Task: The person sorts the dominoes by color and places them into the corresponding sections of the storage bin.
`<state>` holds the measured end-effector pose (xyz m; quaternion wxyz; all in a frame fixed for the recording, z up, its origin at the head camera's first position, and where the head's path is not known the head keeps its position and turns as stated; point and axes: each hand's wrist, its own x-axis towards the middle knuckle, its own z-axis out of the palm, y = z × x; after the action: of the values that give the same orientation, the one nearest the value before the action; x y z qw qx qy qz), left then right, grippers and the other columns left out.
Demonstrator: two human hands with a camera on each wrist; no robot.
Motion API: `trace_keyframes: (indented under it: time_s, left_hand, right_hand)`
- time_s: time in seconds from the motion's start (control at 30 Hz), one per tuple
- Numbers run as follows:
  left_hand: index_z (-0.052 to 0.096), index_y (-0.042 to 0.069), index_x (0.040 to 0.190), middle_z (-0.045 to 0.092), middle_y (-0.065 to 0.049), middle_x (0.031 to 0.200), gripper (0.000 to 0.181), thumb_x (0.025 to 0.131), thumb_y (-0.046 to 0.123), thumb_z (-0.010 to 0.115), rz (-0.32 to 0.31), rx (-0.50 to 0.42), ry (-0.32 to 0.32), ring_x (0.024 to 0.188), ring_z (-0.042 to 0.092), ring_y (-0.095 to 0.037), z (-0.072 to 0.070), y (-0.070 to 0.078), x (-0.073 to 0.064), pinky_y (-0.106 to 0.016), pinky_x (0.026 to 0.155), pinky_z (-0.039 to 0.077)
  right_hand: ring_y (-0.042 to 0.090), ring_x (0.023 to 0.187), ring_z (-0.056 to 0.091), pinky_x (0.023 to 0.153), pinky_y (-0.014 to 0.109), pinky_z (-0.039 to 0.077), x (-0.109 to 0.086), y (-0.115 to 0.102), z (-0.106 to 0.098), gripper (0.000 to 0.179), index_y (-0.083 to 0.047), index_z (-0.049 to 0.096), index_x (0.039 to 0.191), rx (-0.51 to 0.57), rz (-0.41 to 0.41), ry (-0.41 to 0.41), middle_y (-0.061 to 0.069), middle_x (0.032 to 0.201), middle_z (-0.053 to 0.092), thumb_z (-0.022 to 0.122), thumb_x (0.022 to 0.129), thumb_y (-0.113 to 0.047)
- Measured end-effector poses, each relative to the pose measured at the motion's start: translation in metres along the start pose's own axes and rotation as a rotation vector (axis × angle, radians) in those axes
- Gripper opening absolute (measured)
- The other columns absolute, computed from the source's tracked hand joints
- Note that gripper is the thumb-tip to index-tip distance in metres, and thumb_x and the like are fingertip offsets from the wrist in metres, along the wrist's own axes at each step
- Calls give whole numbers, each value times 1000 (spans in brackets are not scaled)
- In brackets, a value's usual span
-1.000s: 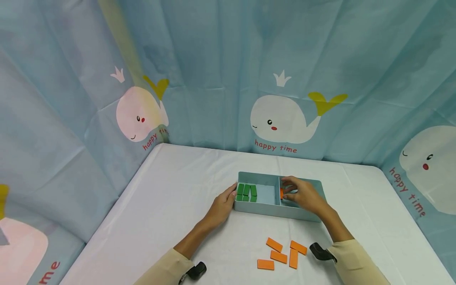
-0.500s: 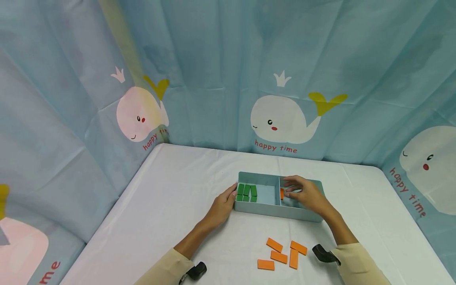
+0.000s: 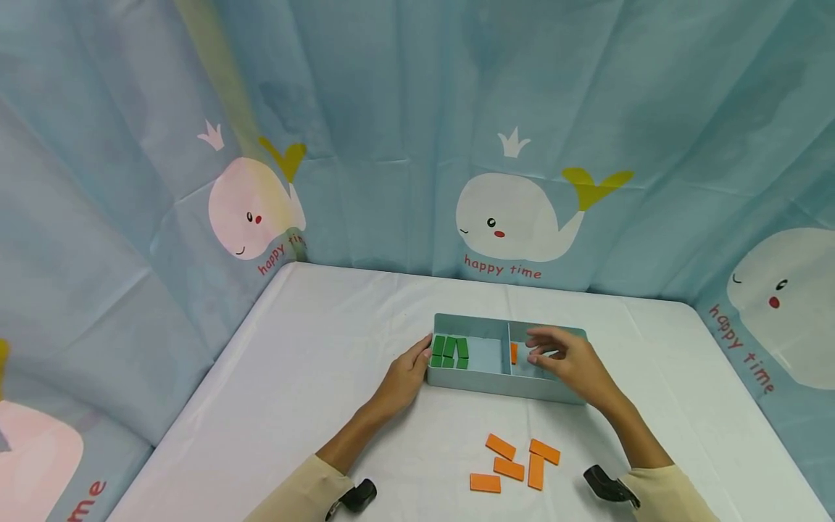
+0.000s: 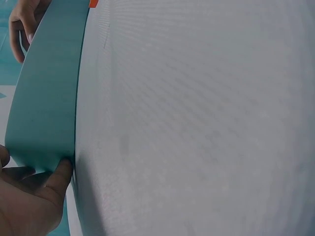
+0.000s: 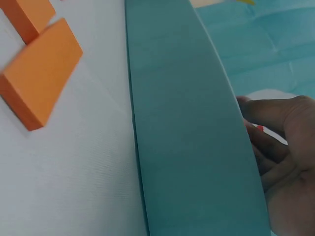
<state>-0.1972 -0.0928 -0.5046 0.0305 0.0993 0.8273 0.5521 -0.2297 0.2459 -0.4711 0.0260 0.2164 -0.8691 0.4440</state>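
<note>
A shallow blue-green divided box [image 3: 502,383] lies on the white table. My left hand [image 3: 401,378] rests against its left end, fingers fairly straight along the wall; in the left wrist view the thumb [image 4: 60,177] touches near the lower corner. Several green blocks [image 3: 450,348] stand in rows in the left compartment. One orange block [image 3: 514,354] sits against the divider [image 3: 509,349] in the right compartment. Just right of it, my right hand [image 3: 577,364] hovers over that compartment, fingers loosely bent and apart, holding nothing. From the right wrist, the box's front wall [image 5: 192,123] hides the fingers' surroundings.
Several orange blocks [image 3: 509,468] lie loose on the table in front of the box. Dark wrist cameras [image 3: 609,484] sit at both sleeves. A blue curtain [image 3: 391,145] printed with whales closes off the table's back and sides.
My right hand has let go of the orange block by the divider and drawn away to the right, its fingers spread a little. The left hand stays at the box's end.
</note>
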Motion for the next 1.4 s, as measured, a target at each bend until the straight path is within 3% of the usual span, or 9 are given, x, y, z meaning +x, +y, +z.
trace_keyframes:
  time_s: [0.23, 0.43, 0.63, 0.93, 1.1, 1.4]
  left_hand:
    - [35, 0, 164, 38, -15, 169, 54, 118, 28, 37, 8, 3, 5, 158, 32, -36, 0, 0, 0, -54, 130, 28]
    - [35, 0, 164, 38, -14, 169, 54, 118, 29, 37, 11, 9, 5, 158, 32, -36, 0, 0, 0, -55, 129, 28]
    - [34, 0, 165, 38, -14, 169, 55, 118, 30, 37, 10, 7, 1, 158, 31, -35, 0, 0, 0, -54, 130, 27]
    - [34, 1, 165, 39, -13, 169, 55, 118, 30, 37, 12, -1, 1, 158, 31, -35, 0, 0, 0, -55, 130, 27]
    - [34, 1, 165, 39, -13, 168, 55, 118, 29, 37, 11, -2, 2, 158, 32, -35, 0, 1, 0, -54, 130, 27]
    - [34, 1, 165, 38, -13, 169, 54, 118, 29, 37, 4, 6, 2, 158, 32, -35, 0, 0, 0, -53, 130, 28]
  right_hand:
    - [10, 103, 72, 83, 22, 62, -15, -11, -2, 39, -9, 68, 136, 50, -63, 24, 15, 118, 75, 79, 98, -13]
    - [11, 105, 71, 87, 21, 60, -31, -20, -3, 36, -16, 68, 135, 77, -59, 29, 8, 119, 75, 76, 100, -13]
    - [13, 104, 72, 89, 22, 60, -46, -25, -3, 34, -13, 68, 135, 113, -59, -3, 15, 118, 74, 75, 101, -12]
    - [15, 101, 73, 86, 25, 61, -63, -21, 1, 37, -8, 69, 133, 130, -17, -67, 12, 117, 76, 79, 98, -12]
    - [16, 102, 72, 85, 28, 62, -69, -19, 3, 39, -4, 67, 135, 163, 19, -155, 14, 118, 76, 78, 98, -11]
    - [23, 110, 69, 87, 28, 58, -77, -13, 1, 46, -6, 63, 142, 230, 44, -433, 11, 127, 74, 72, 97, -4]
